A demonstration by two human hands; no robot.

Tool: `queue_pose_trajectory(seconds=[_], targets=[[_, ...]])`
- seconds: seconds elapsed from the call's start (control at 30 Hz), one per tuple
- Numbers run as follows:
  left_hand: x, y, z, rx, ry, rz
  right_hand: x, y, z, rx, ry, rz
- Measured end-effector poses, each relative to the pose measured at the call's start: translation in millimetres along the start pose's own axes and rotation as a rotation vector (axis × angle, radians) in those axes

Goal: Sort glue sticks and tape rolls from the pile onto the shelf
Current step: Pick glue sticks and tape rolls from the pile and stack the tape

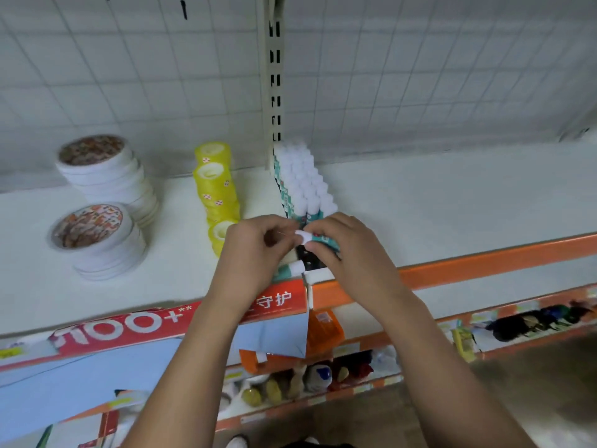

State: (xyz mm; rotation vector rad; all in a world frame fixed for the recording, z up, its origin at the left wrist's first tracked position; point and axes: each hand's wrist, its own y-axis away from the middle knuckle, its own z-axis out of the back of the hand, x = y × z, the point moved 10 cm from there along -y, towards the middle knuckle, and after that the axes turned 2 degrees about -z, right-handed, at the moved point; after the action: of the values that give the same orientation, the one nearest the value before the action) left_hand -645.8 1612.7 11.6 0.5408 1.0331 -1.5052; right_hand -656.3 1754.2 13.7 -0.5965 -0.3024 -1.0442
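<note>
Right hand (352, 253): fingers wrapped round a teal glue stick (318, 239), held sideways over the shelf (452, 202) front. Left hand (255, 250): fingers pinch its white cap. Just behind: upright stick rows (303, 179). Left: glossy yellow tape rolls (216, 189), flat white tape stacks (106, 176).

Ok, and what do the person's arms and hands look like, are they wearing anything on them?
The left forearm and right forearm are bare as far as the picture shows, with no sleeves in view. The left hand and right hand are bare too: no gloves, and no watch, bracelet or ring shows on either.
</note>
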Motion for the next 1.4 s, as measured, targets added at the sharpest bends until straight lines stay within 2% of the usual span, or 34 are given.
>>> queue_pose_trajectory(seconds=[0.1, 0.23, 0.37, 0.57, 1.13, 1.23, 1.4], targets=[[0.0, 0.3, 10.8, -0.089, 0.114, 0.074, -6.9, 0.0, 5.8, -0.008, -0.074, -0.021], [-25.6, -4.1, 22.7, -0.187, -0.011, -0.072, -27.0, 8.0, 5.8, -0.015, -0.025, -0.097], [-52.4, -9.1, 8.6, -0.176, -0.187, -0.259, -28.9, 12.5, -9.3, 0.076, 0.074, -0.086], [-58.2, -11.9, -17.7, -0.133, -0.28, -0.325, -29.7, 12.0, -21.2, 0.128, 0.139, -0.11], [-51.9, -7.8, -28.5, -0.272, -0.276, -0.259, -29.7, 12.1, -23.0, 0.104, 0.155, -0.135], [-62.0, -0.9, -31.0, -0.288, -0.445, -0.286, -31.3, 12.2, -23.0, 0.104, 0.136, -0.14], [-44.6, 25.9, -19.5, -0.182, -0.512, -0.226, -34.9, 14.4, -17.1, 0.052, 0.01, -0.151]])
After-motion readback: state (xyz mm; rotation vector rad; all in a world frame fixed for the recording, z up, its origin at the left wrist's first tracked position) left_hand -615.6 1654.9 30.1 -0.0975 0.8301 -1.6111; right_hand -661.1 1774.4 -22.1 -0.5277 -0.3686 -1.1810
